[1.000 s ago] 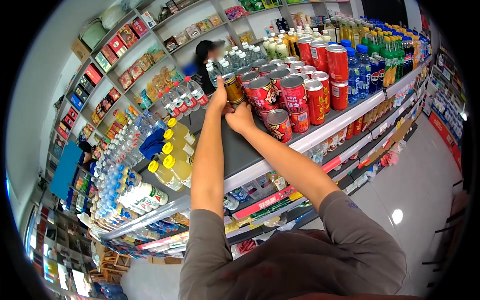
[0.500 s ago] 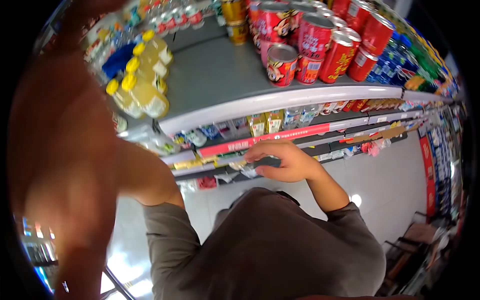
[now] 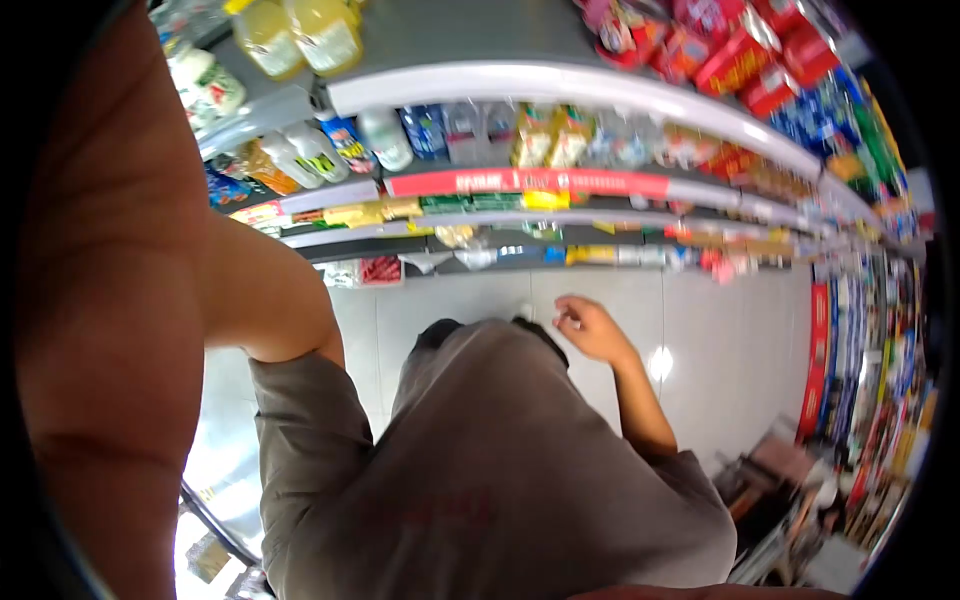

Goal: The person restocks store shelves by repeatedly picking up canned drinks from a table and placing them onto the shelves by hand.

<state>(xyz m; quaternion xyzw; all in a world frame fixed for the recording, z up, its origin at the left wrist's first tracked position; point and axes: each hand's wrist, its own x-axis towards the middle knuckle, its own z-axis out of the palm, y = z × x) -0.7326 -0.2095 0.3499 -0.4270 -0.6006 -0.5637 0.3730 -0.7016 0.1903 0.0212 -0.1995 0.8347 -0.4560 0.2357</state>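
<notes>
My left hand (image 3: 115,270) looms very close to the camera and covers the left side of the view. Its fingers run out of the picture, so what they do or touch is hidden. My right hand (image 3: 590,328) hangs low over the tiled floor, beside my dark shirt (image 3: 540,450). Its fingers are loosely bent and apart, with nothing seen in them. Ahead stands a shelf (image 3: 470,35). Bottles of pale yellow drink (image 3: 325,38) stand at its left, and red cans (image 3: 740,50) are stacked at its right.
Lower shelf tiers hold bottles (image 3: 385,138) and packets (image 3: 470,203), behind a red label strip (image 3: 520,182). Pale floor tiles (image 3: 715,340) run below. A second stocked shelf with a red side panel (image 3: 812,360) and a chair (image 3: 780,455) are on the right.
My view has tilted down, so the upper shelf and cans sit higher in the picture. My right hand has dropped away from the shelf towards my body. The left hand stays close to the camera.
</notes>
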